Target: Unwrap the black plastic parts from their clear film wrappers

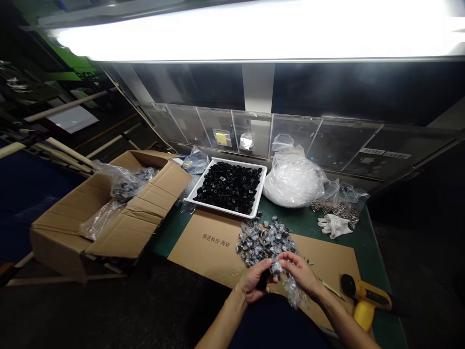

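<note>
Both my hands meet low in the view, over the front edge of a brown cardboard sheet (pixel 203 252). My left hand (pixel 254 281) is curled round a small black part (pixel 263 280). The thumb and fingers of my right hand (pixel 298 272) pinch a small plastic-wrapped piece (pixel 276 268) beside my left fingertips. Just beyond the hands lies a loose pile of small black parts in clear wrapping (pixel 267 238). Crumpled clear plastic (pixel 293 292) hangs below my right hand. Farther back, a white tray (pixel 228 211) holds a heap of bare black parts (pixel 228 184).
An open cardboard box (pixel 141 230) with plastic bags stands left. Behind the pile are a bulging white bag (pixel 294 179), bags of metal parts (pixel 341 209) and a white glove (pixel 334 226). A yellow-black tool (pixel 370 296) lies right. A bright lamp (pixel 254 34) hangs above.
</note>
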A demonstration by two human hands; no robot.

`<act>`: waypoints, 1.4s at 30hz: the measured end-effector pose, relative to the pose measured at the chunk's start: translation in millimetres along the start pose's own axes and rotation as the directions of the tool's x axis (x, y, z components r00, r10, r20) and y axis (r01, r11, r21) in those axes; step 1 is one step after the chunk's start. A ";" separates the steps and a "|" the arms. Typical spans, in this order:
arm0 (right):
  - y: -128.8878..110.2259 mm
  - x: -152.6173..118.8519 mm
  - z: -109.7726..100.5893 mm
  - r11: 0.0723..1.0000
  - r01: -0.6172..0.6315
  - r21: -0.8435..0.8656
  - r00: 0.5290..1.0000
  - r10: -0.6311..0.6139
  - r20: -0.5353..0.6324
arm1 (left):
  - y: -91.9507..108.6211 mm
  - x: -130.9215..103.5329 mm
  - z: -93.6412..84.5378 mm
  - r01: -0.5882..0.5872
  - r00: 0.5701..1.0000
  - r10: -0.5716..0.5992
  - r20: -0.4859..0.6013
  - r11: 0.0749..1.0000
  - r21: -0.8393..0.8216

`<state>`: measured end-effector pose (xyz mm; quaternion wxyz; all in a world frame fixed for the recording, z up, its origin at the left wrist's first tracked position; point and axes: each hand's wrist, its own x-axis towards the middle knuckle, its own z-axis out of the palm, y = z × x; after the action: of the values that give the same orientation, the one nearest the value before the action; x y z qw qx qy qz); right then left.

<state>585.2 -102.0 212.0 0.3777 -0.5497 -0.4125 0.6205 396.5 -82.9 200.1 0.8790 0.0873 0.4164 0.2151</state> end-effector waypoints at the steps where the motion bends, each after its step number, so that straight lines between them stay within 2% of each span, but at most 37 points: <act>1: 1.3 1.5 -2.8 0.998 0.025 -0.061 0.999 -0.028 -0.040 | 0.1 -0.2 -0.1 -0.028 0.999 0.028 -0.019 1.000 0.003; 4: 2.9 4.6 -9.1 0.973 0.062 -0.222 0.977 -0.105 -0.185 | 0.5 1.0 -0.6 -0.079 0.990 0.078 -0.117 0.997 -0.010; 8: -2.1 3.1 -5.8 0.939 0.086 -0.332 0.950 -0.179 -0.258 | 0.6 2.6 -0.4 -0.074 0.983 0.072 -0.171 0.997 -0.006; 13: -7.6 1.2 -1.5 0.958 0.082 -0.276 0.932 -0.172 -0.320 | -0.2 4.2 1.4 -0.105 0.974 0.102 -0.203 0.995 -0.004; 16: -9.1 2.7 -11.4 0.975 0.076 -0.211 0.852 -0.173 -0.494 | 1.7 4.0 0.5 -0.096 0.967 0.083 -0.239 0.994 -0.043; 18: -10.8 3.0 -17.8 0.979 0.091 -0.181 0.812 -0.179 -0.556 | 3.6 2.6 0.2 -0.079 0.967 0.054 -0.248 0.993 -0.092; 19: -11.7 2.5 -18.7 0.980 0.095 -0.177 0.828 -0.177 -0.533 | 4.5 1.8 0.7 -0.073 0.970 0.044 -0.240 0.991 -0.113; 20: -12.4 1.6 -17.5 0.979 0.095 -0.180 0.864 -0.171 -0.473 | 5.2 1.1 1.7 -0.070 0.974 0.040 -0.224 0.989 -0.129; 22: -12.6 -0.8 -8.1 0.970 0.098 -0.221 0.941 -0.162 -0.297 | 5.8 0.5 5.2 -0.064 0.983 0.038 -0.177 0.987 -0.148; 24: -10.8 -2.7 7.7 0.948 0.128 -0.290 0.967 -0.184 -0.175 | 5.3 1.2 9.8 -0.049 0.993 0.031 -0.114 0.985 -0.163; 27: -6.8 -2.5 30.1 0.924 0.146 -0.353 0.954 -0.226 -0.197 | 3.1 3.1 14.5 -0.044 0.998 0.036 -0.049 0.984 -0.171; 29: -6.4 -1.4 37.4 0.933 0.113 -0.341 0.951 -0.201 -0.236 | 1.6 3.5 15.0 -0.053 0.998 0.046 -0.053 0.986 -0.158; 35: -20.3 -2.9 28.9 0.928 0.111 -0.357 0.964 -0.187 -0.188 | -1.3 -0.5 13.4 -0.110 0.990 0.102 -0.100 0.991 -0.074; 38: -24.1 -4.0 25.8 0.907 0.111 -0.406 0.960 -0.203 -0.192 | -3.9 -0.1 14.5 -0.152 0.984 0.150 -0.093 0.988 -0.012; 42: -19.8 -3.9 27.9 0.896 0.081 -0.437 0.965 -0.181 -0.192 | -9.1 3.9 14.3 -0.152 0.986 0.153 -0.061 0.988 0.028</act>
<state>558.2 -100.8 233.3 0.3347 -0.6570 -0.5278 0.4216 412.5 -88.9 203.4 0.8454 0.1220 0.4384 0.2795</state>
